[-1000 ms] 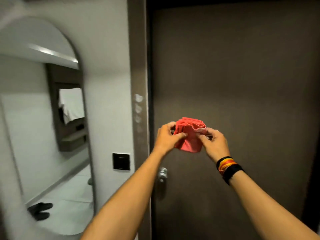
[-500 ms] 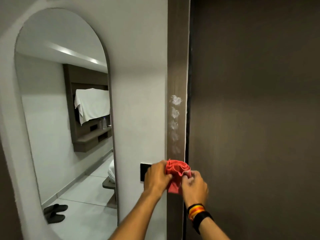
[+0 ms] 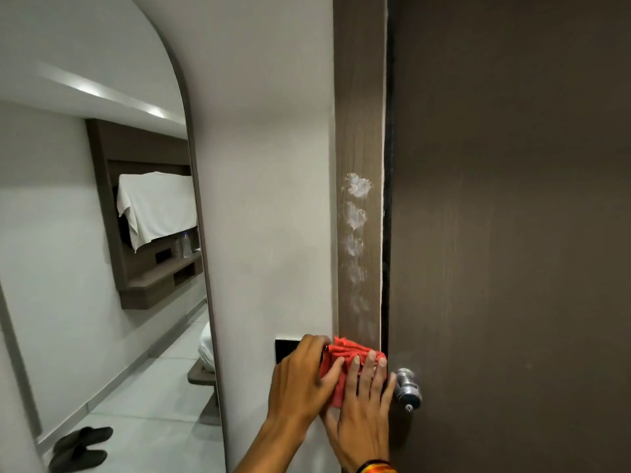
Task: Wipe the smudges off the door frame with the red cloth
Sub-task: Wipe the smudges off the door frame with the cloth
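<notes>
The smudges point(image 3: 355, 233) lie straight above the hands, a run of chalky white patches stacked along the long upright axis of the door frame point(image 3: 360, 97), so the coming stroke looks to be an upward one along that strip. The red cloth point(image 3: 345, 356) is bunched into soft folds and pressed against the frame just below the lowest, faintest patch, level with the metal door knob point(image 3: 408, 385) on the dark door point(image 3: 512, 199). The right hand point(image 3: 362, 411) lies flat over the cloth, its fingers point(image 3: 370, 367) straight and close together, pinning the fabric to the wood; it seems the nearer hand to the marks. The left hand point(image 3: 300, 380) curls around the cloth's left side, thumb tucked against the folds, partly covering a black wall switch point(image 3: 285, 348). The frame is matte brown with a wood grain; the wall point(image 3: 266, 165) beside it is smooth and pale, edged by an arched mirror point(image 3: 102, 233).
</notes>
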A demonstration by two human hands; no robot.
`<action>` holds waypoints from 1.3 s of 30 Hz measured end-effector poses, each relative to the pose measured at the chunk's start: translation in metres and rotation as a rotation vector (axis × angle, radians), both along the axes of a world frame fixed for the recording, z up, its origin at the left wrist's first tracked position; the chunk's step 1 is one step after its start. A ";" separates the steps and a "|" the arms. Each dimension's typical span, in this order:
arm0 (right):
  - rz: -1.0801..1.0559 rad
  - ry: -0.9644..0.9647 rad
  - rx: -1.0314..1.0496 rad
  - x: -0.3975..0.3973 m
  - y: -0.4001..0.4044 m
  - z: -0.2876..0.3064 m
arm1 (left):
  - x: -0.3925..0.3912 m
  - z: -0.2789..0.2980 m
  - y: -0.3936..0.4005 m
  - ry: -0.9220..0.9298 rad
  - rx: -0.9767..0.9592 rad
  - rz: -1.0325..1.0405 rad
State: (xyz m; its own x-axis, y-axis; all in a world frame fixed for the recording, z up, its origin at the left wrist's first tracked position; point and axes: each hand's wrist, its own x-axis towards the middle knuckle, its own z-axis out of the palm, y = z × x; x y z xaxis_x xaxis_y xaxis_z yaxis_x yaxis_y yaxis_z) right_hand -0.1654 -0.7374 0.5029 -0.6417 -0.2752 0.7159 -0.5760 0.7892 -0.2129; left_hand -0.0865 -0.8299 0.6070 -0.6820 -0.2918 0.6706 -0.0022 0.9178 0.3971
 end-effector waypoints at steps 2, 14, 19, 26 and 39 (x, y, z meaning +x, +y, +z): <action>-0.034 0.042 -0.036 -0.011 -0.013 -0.007 | 0.002 0.011 -0.018 0.158 -0.156 0.045; 0.091 0.418 -0.172 -0.035 -0.021 0.310 | -0.067 0.179 -0.077 0.463 -0.354 0.264; 0.047 0.493 -0.123 -0.045 -0.017 0.461 | -0.096 0.198 -0.061 0.550 -0.350 0.318; 0.033 0.485 -0.228 -0.049 -0.020 0.321 | -0.110 0.194 -0.068 0.598 -0.332 0.337; 0.077 0.533 -0.253 -0.053 -0.022 0.542 | -0.112 0.194 -0.071 0.620 -0.357 0.359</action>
State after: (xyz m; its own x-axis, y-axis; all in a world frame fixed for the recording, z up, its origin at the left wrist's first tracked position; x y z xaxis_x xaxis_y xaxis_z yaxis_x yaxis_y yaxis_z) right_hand -0.2185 -0.7594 1.0452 -0.1604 -0.0857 0.9833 -0.7088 0.7034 -0.0543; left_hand -0.1987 -0.9009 0.8007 -0.0596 -0.1193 0.9911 -0.1964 0.9748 0.1055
